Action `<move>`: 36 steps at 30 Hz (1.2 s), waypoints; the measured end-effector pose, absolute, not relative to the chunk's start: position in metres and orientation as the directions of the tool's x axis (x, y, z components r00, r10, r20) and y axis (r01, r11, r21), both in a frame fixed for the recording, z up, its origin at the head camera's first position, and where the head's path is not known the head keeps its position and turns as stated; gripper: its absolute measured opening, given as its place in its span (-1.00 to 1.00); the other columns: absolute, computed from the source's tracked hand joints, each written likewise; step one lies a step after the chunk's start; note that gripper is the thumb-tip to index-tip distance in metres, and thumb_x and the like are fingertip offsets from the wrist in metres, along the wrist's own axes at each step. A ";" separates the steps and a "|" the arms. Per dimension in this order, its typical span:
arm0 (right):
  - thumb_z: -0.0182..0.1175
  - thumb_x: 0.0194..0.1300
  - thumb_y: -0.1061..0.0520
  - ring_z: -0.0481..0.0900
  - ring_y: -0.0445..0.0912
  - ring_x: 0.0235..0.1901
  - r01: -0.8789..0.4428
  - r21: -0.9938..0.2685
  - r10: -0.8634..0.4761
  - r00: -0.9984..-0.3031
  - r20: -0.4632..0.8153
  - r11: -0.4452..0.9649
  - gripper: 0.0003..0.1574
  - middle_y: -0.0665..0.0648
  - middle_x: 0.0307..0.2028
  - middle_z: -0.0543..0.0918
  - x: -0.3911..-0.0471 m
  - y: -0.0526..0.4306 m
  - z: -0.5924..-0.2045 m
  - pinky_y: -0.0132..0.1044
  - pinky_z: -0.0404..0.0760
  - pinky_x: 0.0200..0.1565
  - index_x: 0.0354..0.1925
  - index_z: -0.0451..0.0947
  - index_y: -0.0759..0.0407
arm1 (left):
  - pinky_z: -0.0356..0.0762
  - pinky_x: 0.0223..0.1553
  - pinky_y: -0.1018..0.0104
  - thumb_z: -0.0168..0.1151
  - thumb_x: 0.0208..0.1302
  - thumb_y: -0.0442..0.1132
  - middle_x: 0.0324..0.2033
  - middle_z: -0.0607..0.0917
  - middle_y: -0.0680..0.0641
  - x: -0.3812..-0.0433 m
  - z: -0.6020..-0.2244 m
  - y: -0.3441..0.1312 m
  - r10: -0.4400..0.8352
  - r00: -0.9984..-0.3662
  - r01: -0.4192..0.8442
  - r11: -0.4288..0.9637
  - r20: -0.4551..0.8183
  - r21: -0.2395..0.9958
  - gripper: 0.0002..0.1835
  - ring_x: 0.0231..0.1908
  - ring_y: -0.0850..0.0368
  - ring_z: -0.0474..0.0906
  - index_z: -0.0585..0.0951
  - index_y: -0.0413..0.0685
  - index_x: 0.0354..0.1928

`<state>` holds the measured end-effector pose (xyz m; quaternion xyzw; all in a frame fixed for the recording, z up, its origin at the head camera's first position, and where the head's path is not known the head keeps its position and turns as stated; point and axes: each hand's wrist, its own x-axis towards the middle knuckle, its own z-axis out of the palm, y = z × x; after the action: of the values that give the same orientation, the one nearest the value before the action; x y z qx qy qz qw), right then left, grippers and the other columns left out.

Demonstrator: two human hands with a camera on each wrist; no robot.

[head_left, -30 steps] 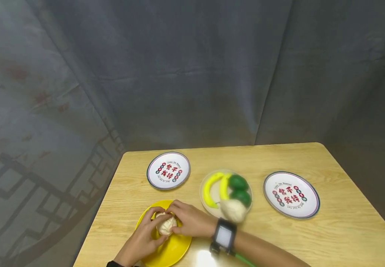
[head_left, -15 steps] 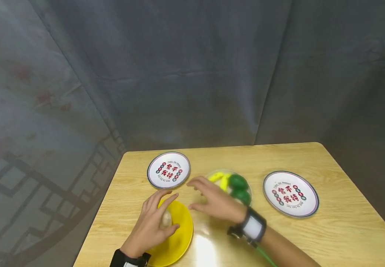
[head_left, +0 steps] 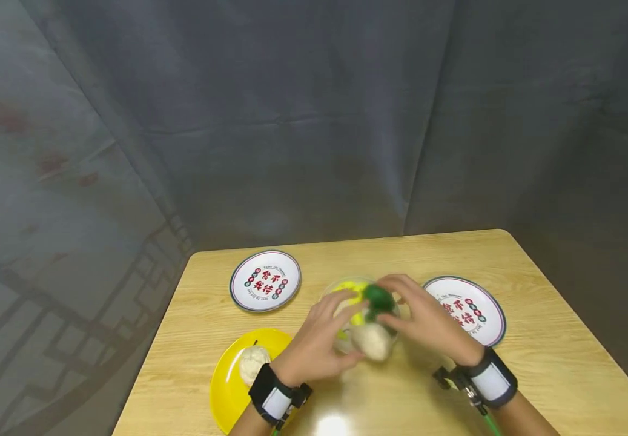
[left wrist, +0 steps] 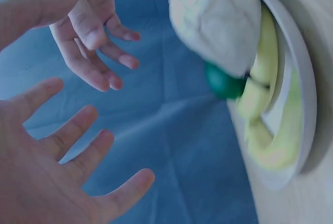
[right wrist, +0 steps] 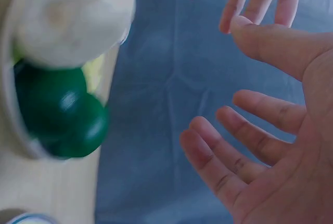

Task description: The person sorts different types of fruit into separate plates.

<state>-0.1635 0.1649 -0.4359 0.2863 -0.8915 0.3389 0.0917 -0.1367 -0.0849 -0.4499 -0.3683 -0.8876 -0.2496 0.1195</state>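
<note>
My left hand (head_left: 321, 336) and right hand (head_left: 428, 315) hover on either side of a pale plate (left wrist: 308, 94), fingers spread and slightly bent. Neither appears to hold anything; both wrist views show bare palms. A large white, rounded, bun-like thing (head_left: 372, 341) lies at the plate's near side, between my hands. Behind it are glossy green rounded things (right wrist: 57, 99), nearest my right fingers. Yellow bananas (left wrist: 283, 146) lie on the left of that plate, partly hidden by my left hand. Another white pleated bun-like thing (head_left: 254, 364) sits on the yellow plate (head_left: 226, 387), behind my left wrist.
A white plate with red lettering (head_left: 266, 281) stands at the back left of the wooden table (head_left: 532, 339). A similar printed plate (head_left: 477, 309) is at the right, partly covered by my right hand. Grey cloth (head_left: 303, 151) hangs behind the table.
Both hands have left the white bun-like thing on the yellow plate and moved right. They are now over the plate with the bananas and green things. The view has shifted slightly.
</note>
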 end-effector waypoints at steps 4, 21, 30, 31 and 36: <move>0.44 0.10 -0.07 0.50 -0.15 0.15 -0.537 -0.561 -0.435 -0.842 0.318 0.630 -0.22 -0.08 0.28 0.43 -0.159 0.179 -0.450 -0.25 0.66 -0.03 0.26 0.43 -0.02 | 0.28 0.36 -0.08 0.52 -0.07 0.10 0.46 0.17 0.08 -0.147 -0.465 -0.068 0.621 -0.697 0.717 0.590 0.358 0.372 0.04 0.44 0.06 0.13 0.17 0.35 0.47; 0.55 -0.12 -0.06 0.46 -0.25 0.10 -0.602 -0.515 -0.511 -0.796 0.324 0.611 -0.29 -0.24 0.05 0.55 -0.153 0.176 -0.508 -0.13 0.61 0.08 0.06 0.54 -0.19 | 0.51 0.21 0.12 0.43 0.09 -0.02 0.46 0.23 -0.01 -0.151 -0.520 -0.054 0.643 -0.751 0.621 0.609 0.152 0.492 -0.12 0.36 0.09 0.28 0.21 0.45 0.44; 0.50 0.00 0.05 0.55 -0.26 -0.06 -0.535 -0.612 -0.505 -0.828 0.243 0.582 -0.23 -0.19 0.02 0.55 -0.147 0.171 -0.504 -0.29 0.66 -0.06 0.20 0.47 -0.18 | 0.52 0.14 0.28 0.45 0.08 -0.03 0.35 0.38 0.08 -0.151 -0.517 -0.055 0.638 -0.746 0.633 0.588 0.194 0.504 -0.21 0.24 0.22 0.37 0.31 0.45 0.36; 0.50 0.00 0.04 0.55 -0.27 -0.09 -0.517 -0.628 -0.501 -0.836 0.225 0.581 -0.22 -0.20 0.00 0.55 -0.146 0.170 -0.504 -0.31 0.66 -0.09 0.21 0.46 -0.19 | 0.52 0.13 0.29 0.45 0.09 -0.02 0.33 0.40 0.09 -0.151 -0.517 -0.055 0.633 -0.748 0.631 0.587 0.197 0.508 -0.23 0.22 0.24 0.38 0.32 0.44 0.35; 0.47 0.00 -0.16 0.53 -0.33 -0.16 -0.482 -0.669 -0.480 -0.852 0.208 0.566 -0.22 -0.27 -0.06 0.53 -0.146 0.166 -0.506 -0.40 0.63 -0.14 0.20 0.45 -0.19 | 0.52 0.12 0.37 0.37 0.15 0.12 0.18 0.48 0.22 -0.150 -0.514 -0.056 0.599 -0.772 0.608 0.593 0.216 0.528 -0.36 0.14 0.32 0.41 0.38 0.34 0.28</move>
<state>-0.1461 0.1658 -0.5061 0.2718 -0.8849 0.3782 0.0014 -0.1501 -0.0556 -0.5144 -0.3379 -0.8924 -0.2989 0.0076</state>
